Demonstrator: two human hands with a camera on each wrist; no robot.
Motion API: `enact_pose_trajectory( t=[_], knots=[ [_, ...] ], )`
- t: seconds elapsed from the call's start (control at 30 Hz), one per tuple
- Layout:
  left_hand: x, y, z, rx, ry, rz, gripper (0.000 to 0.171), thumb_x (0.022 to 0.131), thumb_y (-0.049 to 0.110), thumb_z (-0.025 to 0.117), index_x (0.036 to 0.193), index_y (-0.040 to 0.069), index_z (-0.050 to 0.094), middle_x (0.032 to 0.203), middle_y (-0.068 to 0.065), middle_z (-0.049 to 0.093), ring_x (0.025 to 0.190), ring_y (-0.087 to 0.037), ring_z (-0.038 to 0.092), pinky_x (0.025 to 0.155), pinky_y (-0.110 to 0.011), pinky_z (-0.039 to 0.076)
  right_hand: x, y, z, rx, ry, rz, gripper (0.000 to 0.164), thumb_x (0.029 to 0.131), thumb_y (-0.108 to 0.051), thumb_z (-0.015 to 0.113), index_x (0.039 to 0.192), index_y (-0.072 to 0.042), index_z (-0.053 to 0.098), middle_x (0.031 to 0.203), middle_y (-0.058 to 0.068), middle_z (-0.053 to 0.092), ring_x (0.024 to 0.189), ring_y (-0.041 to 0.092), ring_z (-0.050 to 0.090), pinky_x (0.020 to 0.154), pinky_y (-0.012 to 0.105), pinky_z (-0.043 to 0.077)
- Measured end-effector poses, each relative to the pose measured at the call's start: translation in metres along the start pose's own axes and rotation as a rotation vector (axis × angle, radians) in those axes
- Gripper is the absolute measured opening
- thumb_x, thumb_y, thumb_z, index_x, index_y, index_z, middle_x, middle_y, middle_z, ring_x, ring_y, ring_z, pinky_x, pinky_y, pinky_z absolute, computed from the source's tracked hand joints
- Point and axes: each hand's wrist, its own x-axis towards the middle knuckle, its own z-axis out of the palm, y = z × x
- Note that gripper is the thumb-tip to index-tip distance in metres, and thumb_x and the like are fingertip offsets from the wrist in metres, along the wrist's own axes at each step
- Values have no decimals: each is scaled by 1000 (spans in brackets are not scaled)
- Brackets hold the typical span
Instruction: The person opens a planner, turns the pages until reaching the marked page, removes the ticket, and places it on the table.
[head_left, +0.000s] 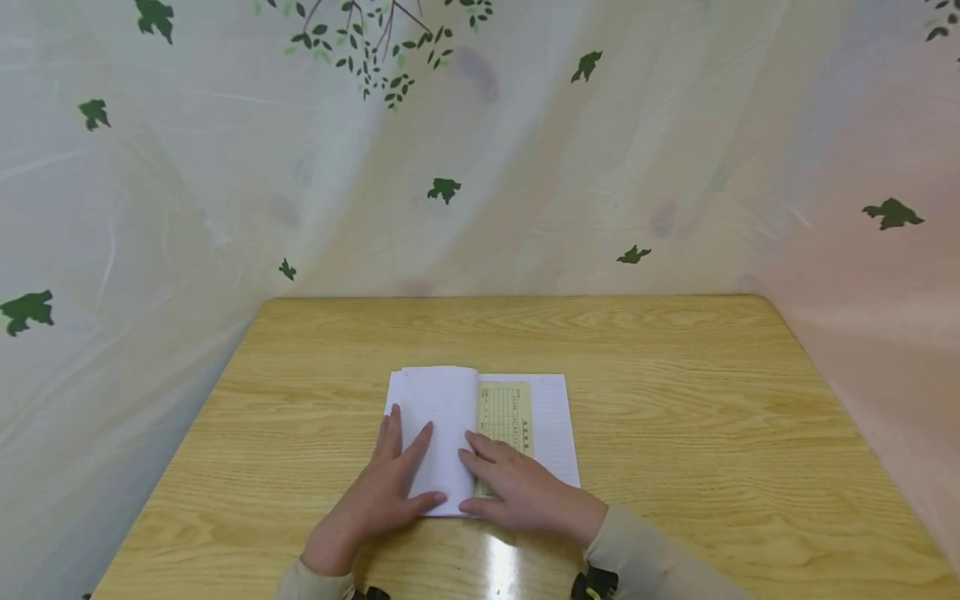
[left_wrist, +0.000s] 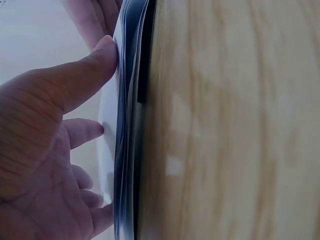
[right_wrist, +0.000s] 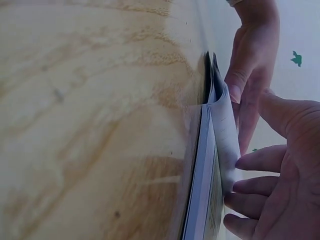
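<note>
An open notebook (head_left: 444,392) with lined white pages lies on the wooden table. On its right-hand page is a yellowish printed slip (head_left: 504,408) with a ruled grid, partly covered by a hand. My left hand (head_left: 390,487) rests spread on the left page, its thumb near the bottom edge. Beside the fold, my right hand (head_left: 517,487) touches the page with extended fingers, over the slip's lower part. In the right wrist view the notebook (right_wrist: 227,135) appears edge-on, its upper leaf bulging at the fold. Layered page edges of the notebook (left_wrist: 125,125) show in the left wrist view.
The wooden table (head_left: 697,417) extends around the notebook on every side. Behind it hangs a pale cloth backdrop (head_left: 525,225) printed with green leaves and branches. Dark devices are strapped at both wrists, beside light sleeves (head_left: 652,554).
</note>
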Motion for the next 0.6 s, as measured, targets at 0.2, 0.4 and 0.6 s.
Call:
enact_pose_trajectory(
  t=[0.2,0.4,0.6],
  knots=[
    [1,1,0,52,-24,31,82,80,48,75,147,12,44,154,-38,7,141,-56,3,107,-69,19,1,0,1,-47,-21,-26,65,99,-50,48,146,-5,43,156,13,30,144,31,26,115,48,25],
    [2,2,0,106,-79,62,78,82,47,73,147,16,44,154,-34,16,142,-52,12,110,-68,14,2,2,0,-92,-43,-39,59,101,-44,45,147,-7,43,156,10,31,145,29,24,115,50,23],
    [3,2,0,82,-105,48,77,83,44,74,148,15,44,155,-32,17,142,-50,15,110,-65,20,4,5,-3,-35,-16,-36,53,101,-40,47,145,-10,47,153,6,37,143,30,29,114,50,26]
  ],
)
